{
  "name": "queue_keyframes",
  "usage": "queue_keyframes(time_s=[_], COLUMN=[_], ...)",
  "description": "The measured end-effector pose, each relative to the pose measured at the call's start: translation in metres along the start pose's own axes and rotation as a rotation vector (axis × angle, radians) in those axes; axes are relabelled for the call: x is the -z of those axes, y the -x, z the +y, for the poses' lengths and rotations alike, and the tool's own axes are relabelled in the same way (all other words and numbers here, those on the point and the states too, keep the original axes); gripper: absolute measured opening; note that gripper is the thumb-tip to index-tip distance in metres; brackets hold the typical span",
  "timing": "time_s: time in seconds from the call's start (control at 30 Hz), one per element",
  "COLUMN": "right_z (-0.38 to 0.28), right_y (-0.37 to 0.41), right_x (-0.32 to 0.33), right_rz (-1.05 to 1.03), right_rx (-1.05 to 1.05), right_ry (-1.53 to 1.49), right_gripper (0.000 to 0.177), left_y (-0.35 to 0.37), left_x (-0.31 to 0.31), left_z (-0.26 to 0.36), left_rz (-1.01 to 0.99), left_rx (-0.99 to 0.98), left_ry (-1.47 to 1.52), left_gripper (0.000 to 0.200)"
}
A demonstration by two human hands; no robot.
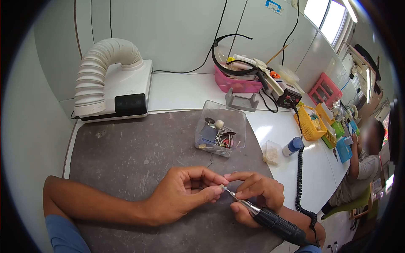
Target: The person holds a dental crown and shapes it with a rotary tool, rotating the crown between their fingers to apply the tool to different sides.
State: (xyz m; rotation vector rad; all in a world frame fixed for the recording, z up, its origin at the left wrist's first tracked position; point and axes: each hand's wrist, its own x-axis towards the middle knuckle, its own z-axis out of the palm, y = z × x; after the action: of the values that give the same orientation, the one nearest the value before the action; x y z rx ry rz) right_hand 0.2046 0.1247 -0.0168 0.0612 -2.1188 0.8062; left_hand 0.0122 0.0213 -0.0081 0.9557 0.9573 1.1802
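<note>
Between the thumb and fingertips of my left hand (pixel 185 192) is pinched a small pale piece (pixel 222 187), partly hidden by the fingers. My right hand (pixel 259 192) grips a black and silver rotary handpiece (pixel 274 221), its slim metal tip pointing left and right at the piece. One right fingertip comes close to the left fingers. Both hands are over the grey mat (pixel 122 156). Beyond them stands a clear plastic box (pixel 202 141) holding several burs and small discs on shanks.
A white dust extractor (pixel 135 90) with a ribbed hose stands back left. At the back right are a pink basket (pixel 242 85), a control box (pixel 289 96) and a yellow basket (pixel 307 126). A blue-capped bottle (pixel 292 146) and a small tub (pixel 271 152) stand nearer. Another person sits far right.
</note>
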Motion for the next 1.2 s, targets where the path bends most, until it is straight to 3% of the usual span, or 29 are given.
queue_keyframes(time_s=[1.2], right_z=[-0.0001], right_y=[0.0005], right_x=[-0.0006], right_rz=[0.020], right_rx=[-0.012], right_ry=[-0.012], right_gripper=[0.025], left_y=[0.0008], left_x=[-0.0001], left_z=[-0.0004], left_rz=[0.002], left_rx=[-0.005], left_ry=[0.010], left_gripper=[0.021])
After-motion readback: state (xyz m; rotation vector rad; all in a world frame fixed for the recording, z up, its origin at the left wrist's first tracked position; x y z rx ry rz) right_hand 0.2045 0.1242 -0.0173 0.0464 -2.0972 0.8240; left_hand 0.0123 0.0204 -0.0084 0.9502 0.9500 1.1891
